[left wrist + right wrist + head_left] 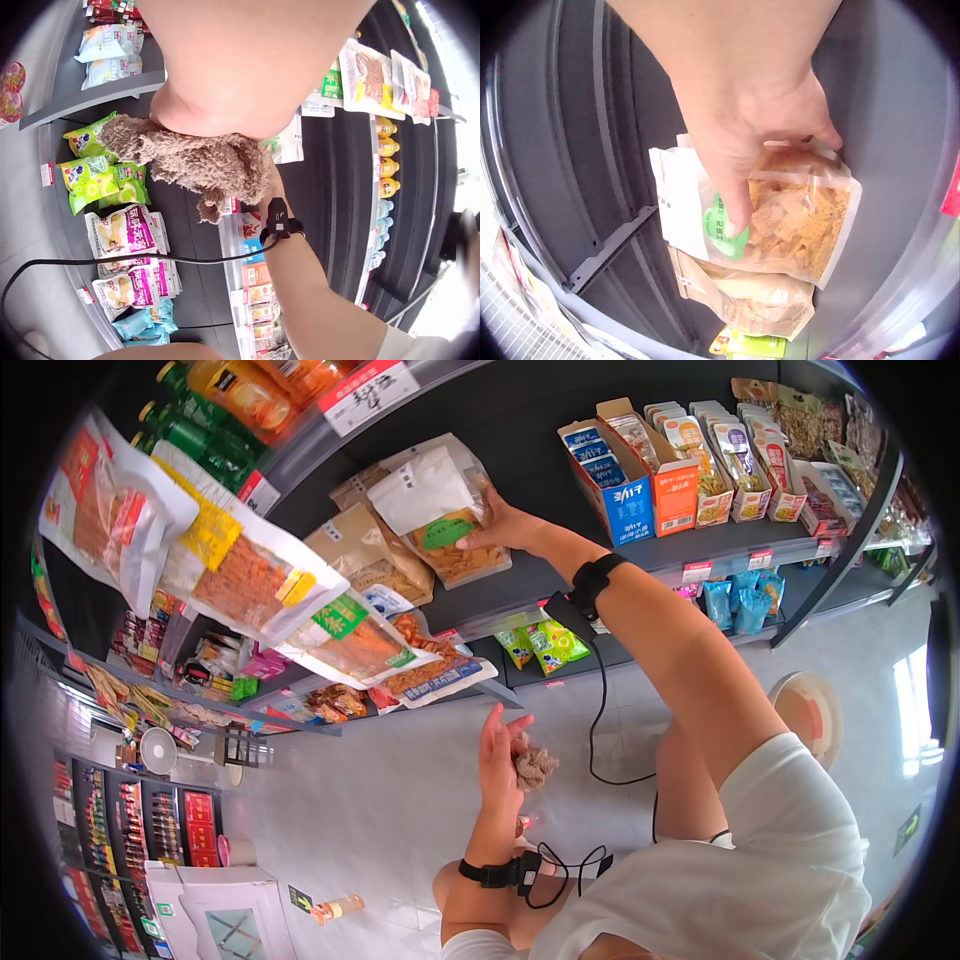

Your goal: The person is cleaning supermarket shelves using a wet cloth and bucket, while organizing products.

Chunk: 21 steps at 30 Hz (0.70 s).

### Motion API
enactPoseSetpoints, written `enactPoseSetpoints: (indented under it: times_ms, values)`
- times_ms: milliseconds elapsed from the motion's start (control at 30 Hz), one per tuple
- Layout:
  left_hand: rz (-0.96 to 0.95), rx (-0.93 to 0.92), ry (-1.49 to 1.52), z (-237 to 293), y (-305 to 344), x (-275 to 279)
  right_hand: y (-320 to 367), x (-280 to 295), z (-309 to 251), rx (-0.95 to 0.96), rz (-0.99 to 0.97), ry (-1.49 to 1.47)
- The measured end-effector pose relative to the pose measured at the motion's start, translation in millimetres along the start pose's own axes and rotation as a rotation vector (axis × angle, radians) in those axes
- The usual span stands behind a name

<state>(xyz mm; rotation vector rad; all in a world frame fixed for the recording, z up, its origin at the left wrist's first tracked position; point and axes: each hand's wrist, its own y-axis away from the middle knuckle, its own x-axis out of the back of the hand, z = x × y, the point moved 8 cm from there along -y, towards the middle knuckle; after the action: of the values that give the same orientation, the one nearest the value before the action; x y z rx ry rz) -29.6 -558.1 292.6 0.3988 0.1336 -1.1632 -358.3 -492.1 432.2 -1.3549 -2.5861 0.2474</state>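
Note:
At the shelf, my right hand (pixel 505 525) (pixel 761 127) grips a clear-fronted snack bag (pixel 470 560) (pixel 799 225) with a white top and green label. Its thumb lies across the front near the label, and the other fingers are at the bag's far edge, partly hidden. A second, tan-topped bag (pixel 375 565) (pixel 765 300) lies right beside it. Lower down, away from the shelf, my left hand (pixel 497 765) (pixel 221 112) holds a fluffy brown cloth (pixel 536 762) (pixel 210 169) against the palm; some fingers point up, others are hidden.
Hanging snack bags (pixel 230 575) fill the left of the head view. Beyond the right forearm stand a blue box (pixel 627 510) and an orange box (pixel 675 495). Green packets (pixel 550 647) lie on the shelf below. A black cable (pixel 150 260) loops beneath the right wrist.

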Motion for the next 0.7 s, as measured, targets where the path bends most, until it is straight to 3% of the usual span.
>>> enactPoseSetpoints:
  times_ms: [233,333,567,667,700]
  values:
    - [0.000,0.010,-0.040,-7.5,-10.9,-11.8,-13.0,11.2,9.0,-0.011,0.073,0.025]
    - [-0.010,0.023,-0.021,-9.8,-11.0,-14.9,-18.5,7.8,22.1,-0.087,-0.049,0.007]
    - [-0.006,0.015,0.080,-5.2,-11.1,-13.4,35.6,17.6,-12.5,0.174,0.356,0.435]
    - [0.015,0.004,0.092,0.4,-11.6,-14.0,101.7,-6.2,-52.5,0.383,0.264,0.377]
    - [0.017,0.009,0.138,-0.6,-13.3,-12.3,119.3,-18.2,-57.7,0.324,0.136,0.304]
